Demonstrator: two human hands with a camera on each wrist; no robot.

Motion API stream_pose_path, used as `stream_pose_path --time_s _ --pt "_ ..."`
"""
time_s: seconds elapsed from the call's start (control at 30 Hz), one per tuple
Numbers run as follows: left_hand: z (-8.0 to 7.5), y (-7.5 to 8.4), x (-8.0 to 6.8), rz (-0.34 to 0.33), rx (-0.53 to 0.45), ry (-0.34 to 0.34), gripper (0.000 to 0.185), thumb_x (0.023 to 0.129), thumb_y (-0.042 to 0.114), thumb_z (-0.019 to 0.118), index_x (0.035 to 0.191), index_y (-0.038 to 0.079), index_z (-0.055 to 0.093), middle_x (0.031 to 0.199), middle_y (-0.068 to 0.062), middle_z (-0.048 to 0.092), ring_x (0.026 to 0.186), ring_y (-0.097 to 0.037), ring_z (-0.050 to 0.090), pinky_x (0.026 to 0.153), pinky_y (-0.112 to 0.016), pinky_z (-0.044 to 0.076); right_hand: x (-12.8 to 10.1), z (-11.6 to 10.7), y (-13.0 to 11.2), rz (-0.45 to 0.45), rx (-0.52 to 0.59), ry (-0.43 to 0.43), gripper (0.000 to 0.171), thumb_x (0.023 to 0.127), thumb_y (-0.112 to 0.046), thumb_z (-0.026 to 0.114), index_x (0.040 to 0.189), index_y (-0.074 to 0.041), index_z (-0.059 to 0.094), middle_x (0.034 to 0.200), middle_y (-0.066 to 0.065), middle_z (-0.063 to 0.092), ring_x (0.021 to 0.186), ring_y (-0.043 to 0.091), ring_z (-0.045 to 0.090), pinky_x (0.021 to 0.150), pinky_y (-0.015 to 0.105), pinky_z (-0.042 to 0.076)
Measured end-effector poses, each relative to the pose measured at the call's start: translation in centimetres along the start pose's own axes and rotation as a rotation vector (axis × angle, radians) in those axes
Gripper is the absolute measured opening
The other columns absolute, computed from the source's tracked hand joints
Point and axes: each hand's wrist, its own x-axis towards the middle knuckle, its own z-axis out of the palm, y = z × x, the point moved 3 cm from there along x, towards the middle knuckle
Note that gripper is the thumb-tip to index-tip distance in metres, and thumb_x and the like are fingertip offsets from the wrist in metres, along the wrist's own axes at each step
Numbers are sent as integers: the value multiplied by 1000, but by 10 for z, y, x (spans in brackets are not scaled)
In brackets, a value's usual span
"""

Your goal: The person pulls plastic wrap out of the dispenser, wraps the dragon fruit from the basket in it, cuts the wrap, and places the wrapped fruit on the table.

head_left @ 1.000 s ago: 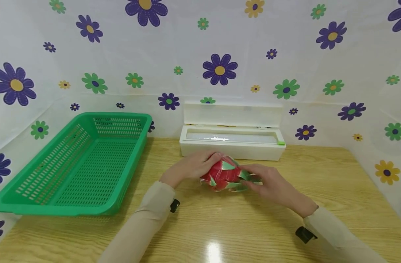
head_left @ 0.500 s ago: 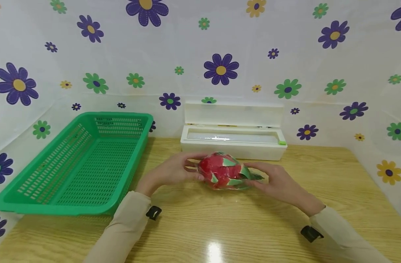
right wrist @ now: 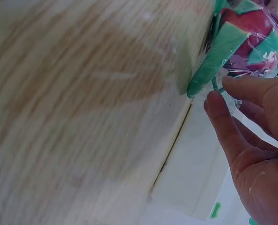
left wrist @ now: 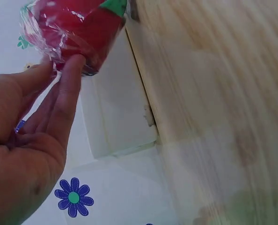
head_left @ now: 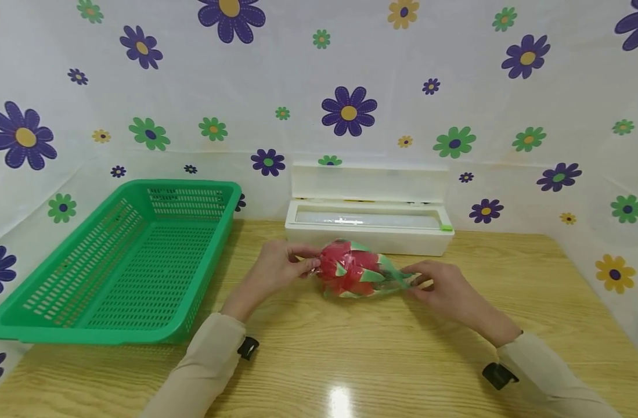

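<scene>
On the glossy wooden table, both hands pinch a crinkly film-wrapped red dragon fruit.

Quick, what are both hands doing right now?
Left hand: pinches the wrapped dragon fruit at one end.
Right hand: pinches its other end.
</scene>
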Motion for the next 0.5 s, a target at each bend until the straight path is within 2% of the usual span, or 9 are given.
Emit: stream_pose_path --time_s 0.1,0.17,0.27,0.33,0.4,0.5 --pt "-2 -1 -4 55 27 -18 29 98 15 67 125 9 73 114 -9 78 91 -16 74 79 -28 61 1 -1 -1 14 -12 12 26 86 6 74 112 2 73 106 18 75 90 29 75 73 34 64" --pt "-2 -2 -7 81 4 -56 35 96 10 65 131 8 69 123 -11 75 100 -20 74 86 -30 62 1 -2 -1 30 -4 2 27 86 5 75 113 2 73 108 18 74 95 32 74 74 34 64" --pt "-2 -4 -10 132 -21 -115 48 93 6 69 140 10 62 131 -12 71 106 -25 75 91 -33 61 1 -3 0 51 -7 -29 34 84 0 79 117 0 72 114 18 72 104 37 70 76 36 64" --pt "-1 -2 -11 177 -17 -129 52 91 4 73 142 12 60 132 -13 70 106 -26 75 91 -33 61 1 -3 1 57 -11 -49 40 82 -3 82 120 -1 70 118 18 69 107 40 68 78 37 64" --pt "-1 -1 -11 217 28 -98 47 91 4 75 136 13 64 127 -11 72 102 -24 76 88 -31 61 2 -2 1 52 -2 -67 44 81 -3 84 122 -1 68 119 19 67 108 40 67 79 38 64" --pt "0 0 -10 250 100 -12 25 91 4 75 116 11 74 114 -8 75 95 -21 76 83 -28 62 3 0 3 45 53 -81 41 83 4 79 122 3 66 116 21 64 105 40 70 81 38 63"
